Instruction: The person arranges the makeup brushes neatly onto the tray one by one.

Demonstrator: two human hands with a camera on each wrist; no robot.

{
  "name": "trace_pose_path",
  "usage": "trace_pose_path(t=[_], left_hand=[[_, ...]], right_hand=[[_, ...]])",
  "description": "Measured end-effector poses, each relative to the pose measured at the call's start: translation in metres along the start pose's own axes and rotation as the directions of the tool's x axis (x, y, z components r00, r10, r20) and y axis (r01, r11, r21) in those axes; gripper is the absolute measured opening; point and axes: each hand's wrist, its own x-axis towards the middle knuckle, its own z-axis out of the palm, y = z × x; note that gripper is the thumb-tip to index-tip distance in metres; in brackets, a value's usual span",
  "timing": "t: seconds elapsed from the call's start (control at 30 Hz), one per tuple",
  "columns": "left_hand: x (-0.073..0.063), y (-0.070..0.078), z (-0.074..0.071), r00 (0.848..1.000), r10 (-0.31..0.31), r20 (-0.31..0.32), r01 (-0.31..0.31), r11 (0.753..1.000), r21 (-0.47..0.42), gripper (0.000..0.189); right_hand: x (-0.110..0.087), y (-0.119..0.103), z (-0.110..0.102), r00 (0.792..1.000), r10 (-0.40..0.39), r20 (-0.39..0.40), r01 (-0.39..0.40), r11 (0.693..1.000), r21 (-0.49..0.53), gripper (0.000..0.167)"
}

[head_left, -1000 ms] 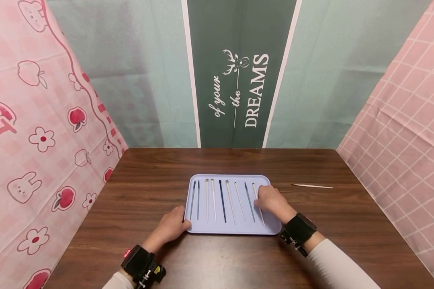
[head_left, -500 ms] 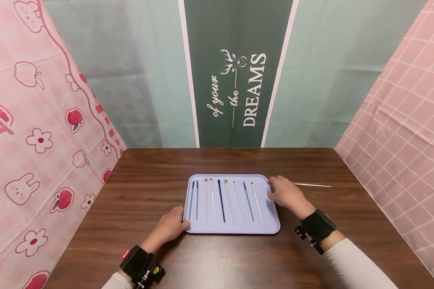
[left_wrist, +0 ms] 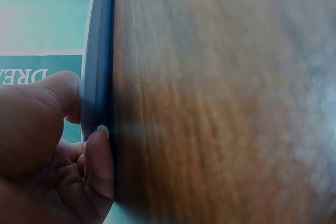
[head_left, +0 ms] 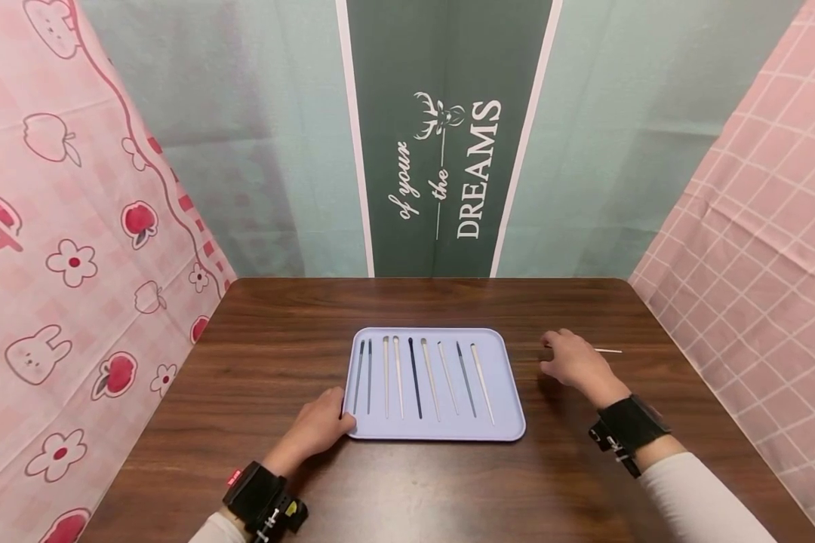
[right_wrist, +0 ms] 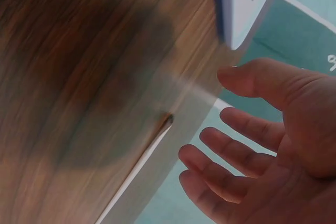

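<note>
A lavender tray [head_left: 441, 431] lies on the table with several slim makeup brushes side by side in it, such as a dark one [head_left: 415, 377] and a pale-handled one [head_left: 482, 383]. My left hand [head_left: 319, 422] holds the tray's near left corner, thumb over the rim and a finger against its outer side [left_wrist: 97, 51]. To the right of the tray my right hand [head_left: 577, 366] hovers above the table, fingers loosely spread and holding nothing. A single pale brush [head_left: 608, 351] lies there, partly hidden behind that hand; its dark tip and white handle [right_wrist: 137, 167] show in the right wrist view.
The brown wooden table [head_left: 421, 490] carries the tray and the loose brush. A green curtain [head_left: 278, 188] hangs behind it, and pink cloths stand at the left [head_left: 95, 302] and the right [head_left: 754, 249].
My right hand has let go of the rightmost brush in the tray and moved right, past the rim, to the loose brush. My left hand stays at the tray's corner.
</note>
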Motion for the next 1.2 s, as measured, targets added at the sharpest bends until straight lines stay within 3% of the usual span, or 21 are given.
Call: trace_pose_path(t=[0.63, 1.0, 1.2], left_hand=[[0.0, 0.0, -0.001, 1.0, -0.005, 0.002, 0.005, 1.0, -0.011, 0.018], [0.0, -0.001, -0.001, 1.0, -0.001, 0.0, 0.001, 1.0, -0.013, 0.018], [0.0, -0.001, -0.001, 1.0, -0.006, 0.005, 0.006, 1.0, -0.019, 0.02]], right_hand=[[0.002, 0.037, -0.003, 0.999, 0.05, 0.015, -0.05, 0.998, -0.025, 0.054], [0.007, 0.062, -0.007, 0.997, 0.009, 0.081, -0.009, 1.0, 0.0, 0.054], [0.011, 0.072, -0.007, 0.997, -0.03, 0.065, 0.03, 1.0, 0.002, 0.048]])
